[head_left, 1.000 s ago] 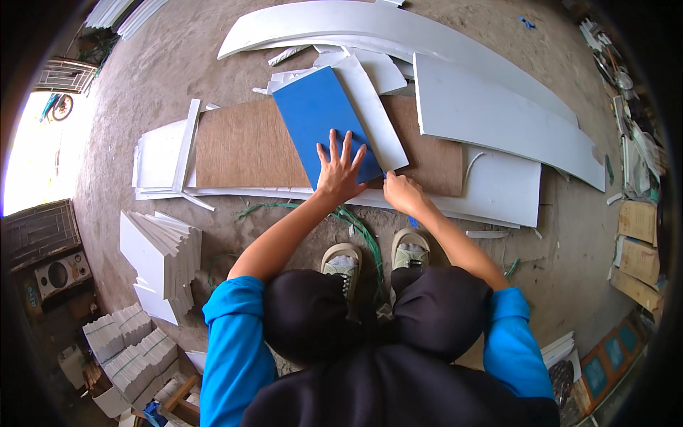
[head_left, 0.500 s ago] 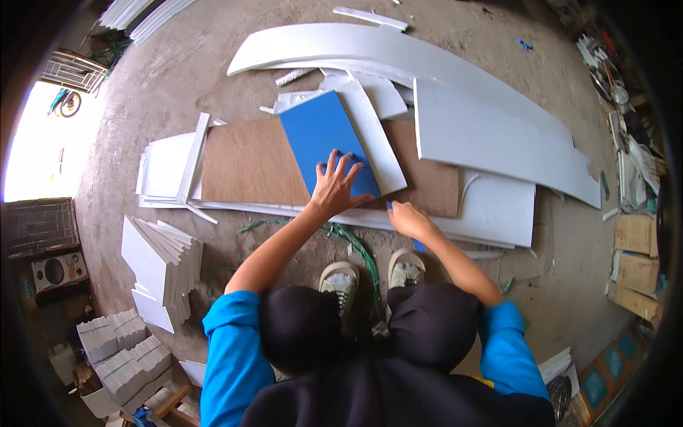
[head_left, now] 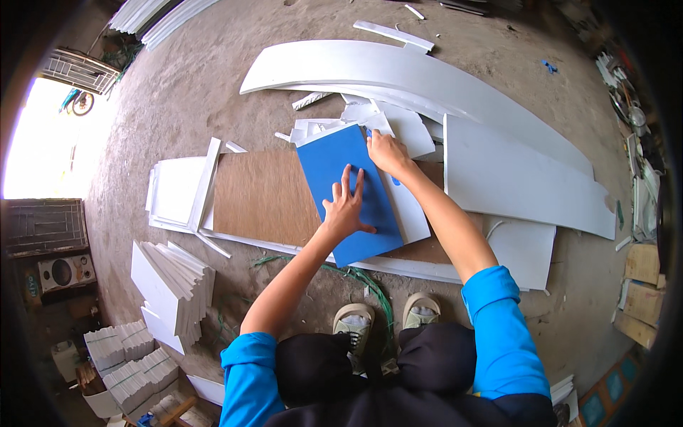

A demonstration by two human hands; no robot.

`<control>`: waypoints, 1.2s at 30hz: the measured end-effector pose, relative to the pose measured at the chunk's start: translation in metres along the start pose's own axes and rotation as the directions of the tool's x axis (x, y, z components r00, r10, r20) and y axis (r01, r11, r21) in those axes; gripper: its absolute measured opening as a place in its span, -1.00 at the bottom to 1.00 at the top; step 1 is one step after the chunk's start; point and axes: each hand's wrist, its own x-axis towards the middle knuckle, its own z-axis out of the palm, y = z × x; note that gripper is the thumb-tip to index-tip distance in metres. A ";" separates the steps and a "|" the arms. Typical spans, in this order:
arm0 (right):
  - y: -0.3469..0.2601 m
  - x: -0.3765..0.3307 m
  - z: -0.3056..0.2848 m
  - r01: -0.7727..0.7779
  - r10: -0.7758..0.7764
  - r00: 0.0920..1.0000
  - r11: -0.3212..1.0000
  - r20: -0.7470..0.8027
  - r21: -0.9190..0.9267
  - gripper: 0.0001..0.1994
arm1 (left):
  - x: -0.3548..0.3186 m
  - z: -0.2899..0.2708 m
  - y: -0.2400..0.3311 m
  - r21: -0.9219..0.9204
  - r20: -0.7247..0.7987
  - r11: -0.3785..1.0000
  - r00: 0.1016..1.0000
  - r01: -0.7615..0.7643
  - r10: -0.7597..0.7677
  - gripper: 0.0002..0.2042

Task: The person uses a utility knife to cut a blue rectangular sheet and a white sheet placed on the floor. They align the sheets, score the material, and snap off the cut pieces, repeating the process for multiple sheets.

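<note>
Far left on the concrete floor I see a leaning stack of white cut pieces and smaller bundled stacks below it. Next, white sheets lie under a brown board.

On the brown board's right end lies the blue template panel, flat, sitting over a white foam sheet that pokes out on its right side. My left hand is spread wide, fingers splayed, palm pressing down mid-panel. My right hand sits at the panel's top right corner, fingers curled at the edge; I cannot tell whether it grips something small (a bit of blue shows under the wrist, unclear).

Further right, large white panels and a long curved one.

Step in hand, I judge: holding the template steady to mark or cut along its right edge. Next move calls for firm left-hand pressure while the right runs down that edge.
</note>
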 end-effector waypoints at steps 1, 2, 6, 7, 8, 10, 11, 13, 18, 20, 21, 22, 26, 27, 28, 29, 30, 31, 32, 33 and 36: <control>-0.001 0.004 0.003 -0.009 0.008 1.000 1.000 0.023 0.022 -0.70 | 0.001 -0.001 -0.001 0.005 0.014 1.000 1.000 0.007 -0.008 0.30; -0.002 0.008 0.005 -0.019 0.017 0.999 0.999 0.047 0.042 -0.70 | 0.002 -0.002 -0.002 0.009 0.029 1.000 0.999 0.014 -0.014 0.30; -0.002 0.016 0.009 0.016 -0.017 1.000 1.000 0.025 0.022 -0.69 | 0.003 -0.007 0.002 0.044 0.073 0.998 0.997 0.033 -0.036 0.31; -0.004 0.016 0.009 0.017 -0.018 0.999 1.000 0.039 0.025 -0.69 | 0.003 -0.005 0.001 0.057 0.040 0.998 0.999 0.028 -0.030 0.31; -0.006 0.017 0.009 0.017 -0.018 0.998 0.999 0.052 0.028 -0.69 | 0.001 -0.004 0.000 0.070 0.007 0.997 1.000 0.023 -0.023 0.31; -0.003 0.019 0.011 0.008 -0.009 0.999 1.000 0.050 0.021 -0.70 | 0.003 -0.003 0.001 0.087 -0.036 0.996 0.999 0.006 -0.003 0.31; -0.003 0.022 0.012 0.002 -0.003 0.999 1.000 0.038 0.016 -0.70 | 0.003 -0.003 0.001 0.091 -0.044 0.996 0.999 0.000 0.004 0.31; -0.009 0.028 0.007 -0.043 0.040 0.994 0.999 0.100 0.029 -0.72 | 0.003 -0.002 -0.002 0.094 -0.052 0.996 0.999 -0.003 0.008 0.31; -0.022 0.053 -0.012 -0.277 0.264 0.809 0.959 0.526 -0.055 -0.78 | 0.005 0.000 0.000 0.084 -0.051 0.996 0.999 -0.014 0.019 0.31; -0.031 0.046 -0.015 -0.239 0.264 0.784 0.964 0.562 -0.119 -0.79 | 0.003 0.002 -0.001 0.093 -0.050 0.996 0.999 0.001 0.004 0.31; -0.029 0.043 -0.015 -0.220 0.269 0.772 0.963 0.576 -0.155 -0.79 | 0.004 0.001 0.001 0.095 -0.054 0.995 0.999 0.005 0.001 0.31; -0.026 0.033 -0.010 -0.243 0.289 0.771 0.957 0.567 -0.158 -0.81 | 0.005 0.000 0.004 0.086 -0.017 0.996 1.000 0.016 -0.014 0.31; -0.016 -0.029 -0.014 -0.201 0.204 0.731 0.976 0.651 -0.080 -0.80 | 0.004 -0.001 -0.001 0.079 0.055 0.994 0.995 0.076 -0.081 0.31; -0.013 -0.048 -0.018 -0.253 0.228 0.718 0.966 0.658 -0.059 -0.80 | 0.005 0.000 0.000 0.074 0.052 0.994 0.995 0.078 -0.082 0.31; -0.008 -0.065 -0.017 -0.243 0.231 0.708 0.967 0.667 -0.078 -0.79 | 0.006 -0.001 0.003 0.077 0.084 0.993 0.992 0.090 -0.096 0.31; -0.002 -0.081 -0.018 -0.264 0.256 0.713 0.961 0.653 -0.088 -0.78 | 0.007 0.000 0.005 0.087 0.059 0.993 0.994 0.084 -0.089 0.31; -0.003 -0.096 -0.021 -0.286 0.274 0.709 0.954 0.649 -0.091 -0.77 | 0.007 0.003 0.003 0.103 0.033 0.991 0.995 0.087 -0.091 0.31; -0.005 -0.109 -0.024 -0.306 0.291 0.705 0.948 0.647 -0.093 -0.76 | 0.006 0.005 0.001 0.120 0.007 0.989 0.996 0.092 -0.094 0.31; -0.007 -0.119 -0.024 -0.313 0.295 0.694 0.945 0.657 -0.094 -0.76 | 0.005 0.005 -0.003 0.104 0.034 0.989 0.994 0.100 -0.104 0.31; -0.005 -0.128 -0.025 -0.330 0.311 0.682 0.939 0.662 -0.101 -0.76 | 0.007 0.005 -0.001 0.104 0.044 0.990 0.994 0.100 -0.105 0.31; 0.004 -0.156 -0.022 -0.278 0.250 0.752 0.959 0.610 -0.050 -0.75 | 0.009 0.004 0.004 0.114 0.078 0.987 0.989 0.115 -0.124 0.31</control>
